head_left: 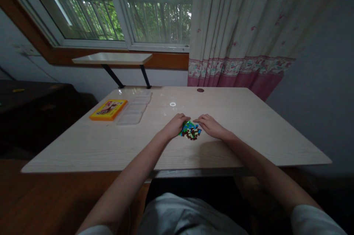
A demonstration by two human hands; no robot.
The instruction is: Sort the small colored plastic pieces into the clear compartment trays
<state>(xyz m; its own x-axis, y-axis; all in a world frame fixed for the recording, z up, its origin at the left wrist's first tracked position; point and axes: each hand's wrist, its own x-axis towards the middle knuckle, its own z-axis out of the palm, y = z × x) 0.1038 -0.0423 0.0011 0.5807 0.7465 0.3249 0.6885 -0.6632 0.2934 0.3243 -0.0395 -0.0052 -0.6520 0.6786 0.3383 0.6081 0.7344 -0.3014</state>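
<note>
- Here the left hand (176,125) is covering the left edge of a colourful pile of small pieces (191,131), fingers curling, their grip impossible to tell!
- The right hand (211,127) is pointing in opposite, fingers loosely bent, any hold equally unclear.
- Between them, the pile is lying on the tabletop (265,142) (brown, blue, green: what a jumble!).
- Farther left, an orange-yellow box (108,110) is sitting beside a clear tray (135,109).

Worn on the head, looking forward toward twelve o'clock and down over a wood-grain desk (262,146); close above the wearer's shirt (188,218) at six, farther from sliding window (121,6) at eleven and floral curtain (243,24) at one.
</note>
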